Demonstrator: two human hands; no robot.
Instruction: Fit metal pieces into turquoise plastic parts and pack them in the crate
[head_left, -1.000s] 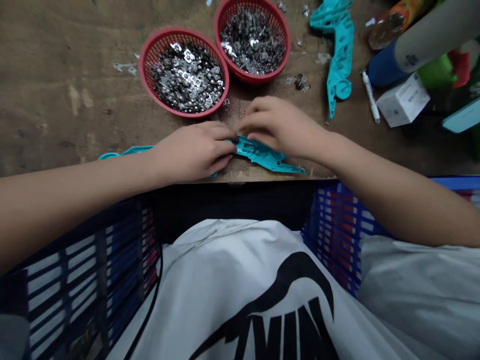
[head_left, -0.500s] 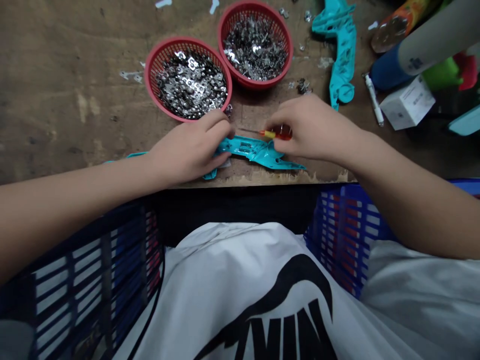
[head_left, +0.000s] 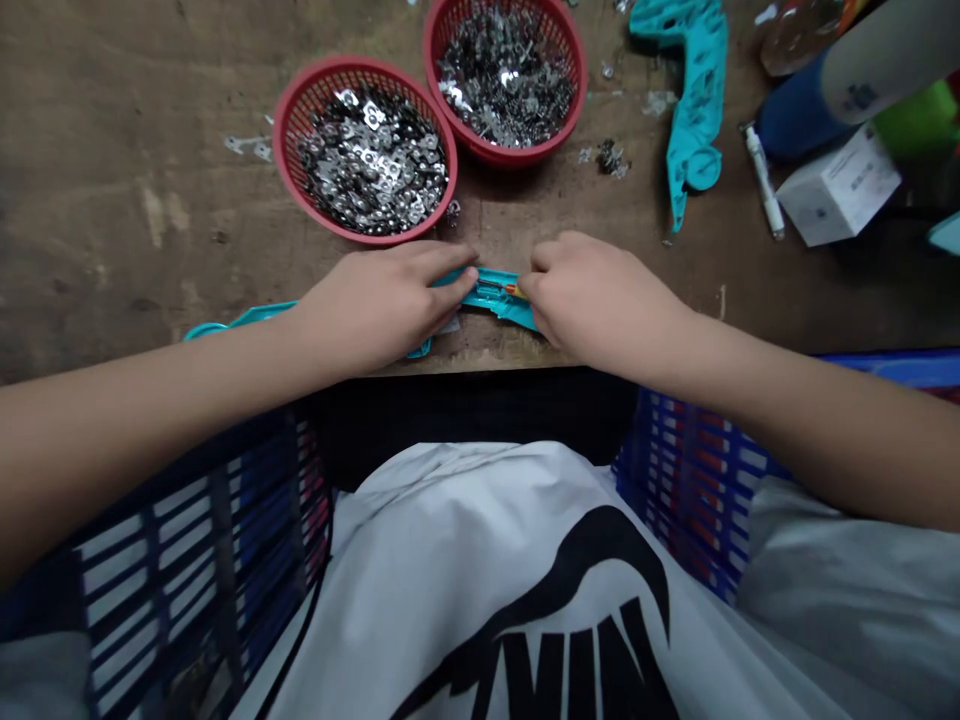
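A turquoise plastic part (head_left: 496,279) lies along the table's front edge, partly covered by both hands. My left hand (head_left: 397,298) is closed on its middle, thumb and fingers gripping the plastic. In my right hand (head_left: 581,290) is a small screwdriver (head_left: 512,290) with an orange and yellow handle, mostly hidden in the closed fingers. Its thin shaft points left and lies over the recess in the turquoise part, close to my left fingertips. Whether its tip touches anything is too small to tell.
Two red baskets, one nearer (head_left: 279,150) and one farther (head_left: 579,60), hold small metal pieces. Another turquoise part (head_left: 694,120) lies right of them, near a white pen (head_left: 763,180), a small white box (head_left: 838,190) and a blue-and-grey cylinder (head_left: 795,120). Blue crates (head_left: 675,470) flank my lap.
My right hand has moved down and left, bringing the screwdriver from above the turquoise part onto its recess. My left hand still grips the part. The view has shifted slightly.
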